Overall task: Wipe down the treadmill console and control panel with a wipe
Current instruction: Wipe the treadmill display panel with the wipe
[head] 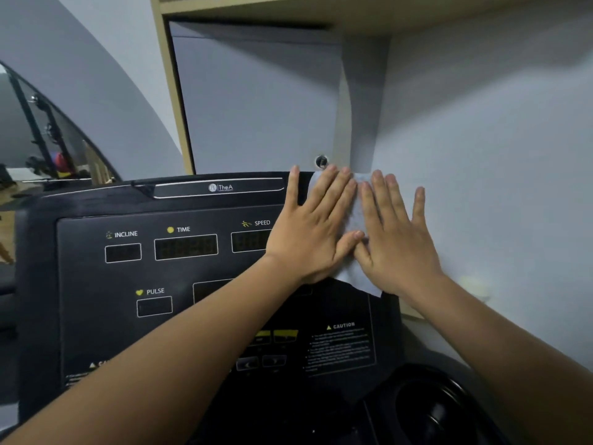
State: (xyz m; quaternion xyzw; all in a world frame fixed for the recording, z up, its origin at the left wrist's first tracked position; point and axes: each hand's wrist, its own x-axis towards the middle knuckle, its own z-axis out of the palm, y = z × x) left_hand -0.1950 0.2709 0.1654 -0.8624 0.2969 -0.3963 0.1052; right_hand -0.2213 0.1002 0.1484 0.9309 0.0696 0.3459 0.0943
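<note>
The black treadmill console [96, 203] fills the lower left, with INCLINE, TIME, SPEED and PULSE displays on its control panel [134, 277]. A pale wipe [356, 216] lies spread over the console's upper right corner. My left hand [314, 232] presses flat on the wipe's left part, fingers straight. My right hand [394, 239] presses flat on its right part, fingers spread. The two thumbs meet over the wipe's middle. Much of the wipe is hidden under both hands; its lower edge shows below them.
A grey wall [497, 155] stands close on the right, touching the console's side. A wooden shelf frame [170, 91] rises behind the console. A black cup holder [430, 406] sits at the lower right. A mirror [41, 139] with gym gear is at far left.
</note>
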